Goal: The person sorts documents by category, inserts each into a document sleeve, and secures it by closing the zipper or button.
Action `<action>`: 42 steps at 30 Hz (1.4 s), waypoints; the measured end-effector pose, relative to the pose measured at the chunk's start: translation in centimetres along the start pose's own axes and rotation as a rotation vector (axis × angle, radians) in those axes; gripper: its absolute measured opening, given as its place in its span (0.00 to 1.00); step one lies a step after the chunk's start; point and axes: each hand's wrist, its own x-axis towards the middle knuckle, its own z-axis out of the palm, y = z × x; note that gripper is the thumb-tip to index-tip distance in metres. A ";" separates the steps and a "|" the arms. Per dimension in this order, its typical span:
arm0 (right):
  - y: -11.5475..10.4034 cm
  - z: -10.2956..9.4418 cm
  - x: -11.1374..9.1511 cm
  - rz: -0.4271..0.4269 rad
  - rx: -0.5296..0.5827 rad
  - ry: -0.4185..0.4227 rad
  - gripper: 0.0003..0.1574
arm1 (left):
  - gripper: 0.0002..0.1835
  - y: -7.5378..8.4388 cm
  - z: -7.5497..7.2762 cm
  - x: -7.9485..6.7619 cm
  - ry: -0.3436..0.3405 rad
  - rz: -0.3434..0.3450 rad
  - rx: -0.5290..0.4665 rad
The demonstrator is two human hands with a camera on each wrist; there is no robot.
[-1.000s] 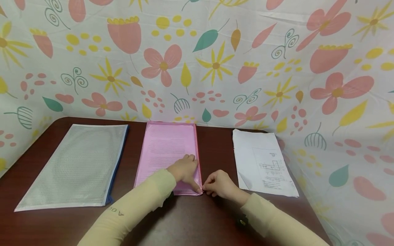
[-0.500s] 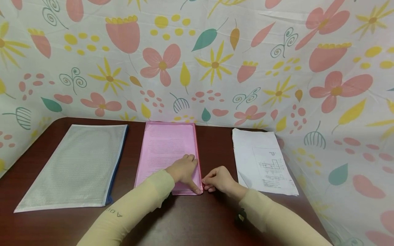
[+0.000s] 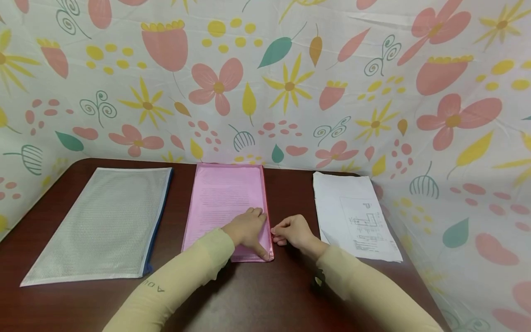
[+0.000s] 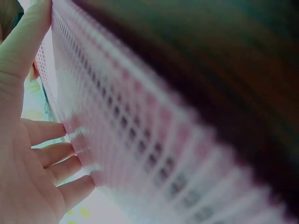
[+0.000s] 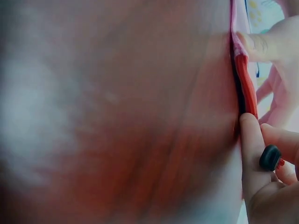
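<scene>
A pink mesh zipper pouch lies in the middle of the table with printed sheets showing through it. My left hand rests spread on its lower right part, thumb near the bottom corner. In the left wrist view the straight fingers press on the mesh. My right hand pinches the zipper pull at the pouch's red zipper, on the right edge; the fingers mostly hide the pull. A dark oval piece with a red bit beside it shows against those fingers.
A white mesh pouch with a blue zipper edge lies at the left of the dark brown table. Stacked paper sheets, the top one with a line drawing, lie at the right. A flower-patterned curtain stands behind.
My right hand has slid away from the pouch's bottom corner, up along the red zipper edge. The left hand has stayed in place on the pouch.
</scene>
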 end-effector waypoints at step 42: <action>-0.9 -1.6 4.8 0.030 0.074 0.148 0.10 | 0.71 1.1 0.7 -0.3 0.010 0.049 -0.034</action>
